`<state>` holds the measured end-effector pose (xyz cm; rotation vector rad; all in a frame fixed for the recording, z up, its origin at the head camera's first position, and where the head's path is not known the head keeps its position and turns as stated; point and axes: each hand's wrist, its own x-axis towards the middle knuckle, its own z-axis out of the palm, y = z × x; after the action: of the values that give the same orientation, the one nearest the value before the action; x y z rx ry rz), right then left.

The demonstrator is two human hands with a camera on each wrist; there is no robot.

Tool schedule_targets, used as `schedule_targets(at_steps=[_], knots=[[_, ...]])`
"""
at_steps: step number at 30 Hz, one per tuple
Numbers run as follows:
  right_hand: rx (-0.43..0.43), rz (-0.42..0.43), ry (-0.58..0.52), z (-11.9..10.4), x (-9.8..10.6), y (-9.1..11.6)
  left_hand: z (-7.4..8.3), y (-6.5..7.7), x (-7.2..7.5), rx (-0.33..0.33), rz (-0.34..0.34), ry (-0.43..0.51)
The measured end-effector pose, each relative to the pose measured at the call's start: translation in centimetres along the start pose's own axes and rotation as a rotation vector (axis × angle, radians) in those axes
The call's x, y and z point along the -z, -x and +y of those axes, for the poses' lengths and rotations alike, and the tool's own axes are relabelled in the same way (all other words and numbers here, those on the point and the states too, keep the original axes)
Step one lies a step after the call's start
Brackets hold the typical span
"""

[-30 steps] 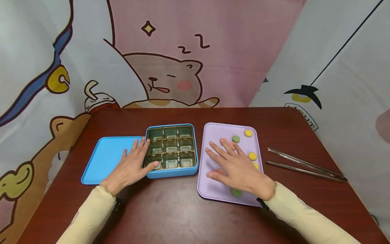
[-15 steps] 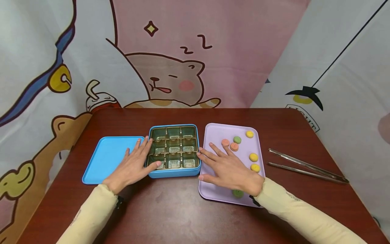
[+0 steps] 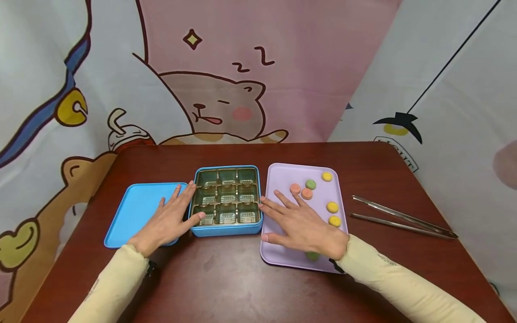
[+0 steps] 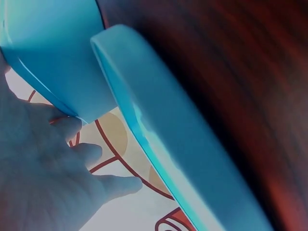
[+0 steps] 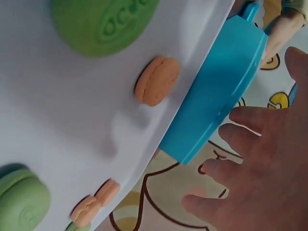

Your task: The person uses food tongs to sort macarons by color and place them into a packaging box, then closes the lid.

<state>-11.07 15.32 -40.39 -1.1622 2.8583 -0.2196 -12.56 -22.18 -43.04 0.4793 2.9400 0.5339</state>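
A blue box [image 3: 226,230] holds a clear divided insert [image 3: 227,194] with small square compartments. My left hand [image 3: 166,223] lies with straight fingers along the box's left side, partly over the flat blue lid [image 3: 133,211]. Over the lilac tray [image 3: 278,179], my right hand [image 3: 303,224] is spread palm down, its fingertips by the box's right edge; whether they touch it I cannot tell. Pink macarons [image 3: 307,194], yellow macarons [image 3: 332,207] and a green macaron [image 3: 310,184] lie on the tray. In the right wrist view, another pink macaron [image 5: 158,81] shows beneath that hand.
Metal tongs [image 3: 404,217] lie spread on the brown table [image 3: 226,278], right of the tray. A cartoon-printed cloth [image 3: 315,67] hangs behind the table.
My right hand has shifted left across the tray toward the box, uncovering pink and yellow macarons. The gap between box and tray looks slightly narrower. My left hand stays beside the box.
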Motion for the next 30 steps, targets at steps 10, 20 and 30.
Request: schedule_targets(at_steps=[10,20,30], knots=[[-0.144,0.071,-0.021,3.6,1.9,5.0,-0.3,0.5,0.1,0.013,-0.013,0.039],[-0.354,0.151,-0.146,9.1,2.2,12.3,0.0,0.4,0.2,0.005,-0.018,0.037],[-0.534,0.167,-0.344,14.2,2.4,17.6,0.0,0.4,0.1,-0.010,-0.018,0.028]])
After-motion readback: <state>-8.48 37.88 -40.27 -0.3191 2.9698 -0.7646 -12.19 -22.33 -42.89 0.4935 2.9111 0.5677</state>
